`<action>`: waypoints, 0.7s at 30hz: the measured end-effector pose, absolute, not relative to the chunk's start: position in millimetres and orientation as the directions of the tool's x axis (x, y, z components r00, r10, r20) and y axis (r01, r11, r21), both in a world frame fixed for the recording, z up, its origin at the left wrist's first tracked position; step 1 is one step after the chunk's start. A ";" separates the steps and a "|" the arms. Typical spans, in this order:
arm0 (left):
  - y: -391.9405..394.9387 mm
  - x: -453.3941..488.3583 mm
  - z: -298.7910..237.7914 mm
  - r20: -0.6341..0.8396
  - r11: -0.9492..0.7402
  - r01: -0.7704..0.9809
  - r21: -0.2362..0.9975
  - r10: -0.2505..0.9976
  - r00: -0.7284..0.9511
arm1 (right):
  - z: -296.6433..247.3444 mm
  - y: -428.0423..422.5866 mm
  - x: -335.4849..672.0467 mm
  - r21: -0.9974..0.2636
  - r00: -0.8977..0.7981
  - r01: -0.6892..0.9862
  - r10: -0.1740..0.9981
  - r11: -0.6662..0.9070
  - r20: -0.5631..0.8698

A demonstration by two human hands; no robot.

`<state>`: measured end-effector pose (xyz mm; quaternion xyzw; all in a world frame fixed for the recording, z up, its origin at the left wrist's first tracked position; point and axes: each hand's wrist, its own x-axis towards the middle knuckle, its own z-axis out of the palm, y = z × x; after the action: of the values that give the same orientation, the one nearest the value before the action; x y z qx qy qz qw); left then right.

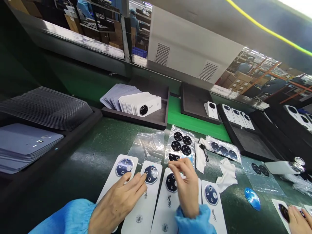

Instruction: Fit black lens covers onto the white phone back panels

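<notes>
A row of several white phone back panels (156, 208) lies before me, each with a dark octagonal camera plate (151, 174) near its top. My left hand (119, 203) rests palm down, fingers stretched out, over the two leftmost panels; its fingertips reach the lower edge of the second plate. Above the third panel (167, 208), my right hand (187, 187) is raised with thumb and forefinger pinched together. Whatever sits in that pinch is too small to make out. The forearm and wrist partly cover the fourth panel. The rightmost panel (212, 209) lies untouched.
Behind the row lie a clear bag of black plates (180, 144), white cloths (226, 174) and black tweezers (204, 152). Dark trays (136, 121) with stacked panels line the back; grey panels (26, 139) fill the left. A co-worker's hand (299, 219) is at far right.
</notes>
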<state>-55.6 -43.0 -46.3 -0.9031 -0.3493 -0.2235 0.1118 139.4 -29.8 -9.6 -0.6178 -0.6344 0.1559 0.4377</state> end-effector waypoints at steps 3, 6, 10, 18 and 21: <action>-44.6 -54.8 -46.8 0.458 -0.703 0.710 0.039 0.644 0.612 | 5.0 -52.2 168.7 -0.872 0.231 0.488 0.958 0.038 0.171; -49.3 -46.7 -44.3 0.465 -0.703 0.709 0.057 0.647 0.604 | 3.3 -77.0 193.4 -0.905 0.295 0.421 0.953 -0.069 0.064; -60.2 -19.9 -45.5 0.538 -0.822 0.568 0.047 0.500 0.679 | -10.3 -97.2 212.5 -0.912 0.286 0.398 0.958 -0.100 0.020; -67.2 18.3 -54.4 0.590 -0.840 0.543 -0.018 0.429 0.683 | -22.3 -104.0 202.9 -0.973 0.407 0.190 0.912 -0.134 -0.046; -64.8 20.6 -48.4 0.594 -0.830 0.557 -0.030 0.434 0.678 | -25.2 -101.7 203.5 -0.977 0.420 0.164 0.906 -0.135 -0.054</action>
<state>20.6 -64.8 -48.4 -0.9098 -0.2724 -0.2950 0.1048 203.5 -101.7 -25.2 -0.6633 -0.4033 0.3568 0.5197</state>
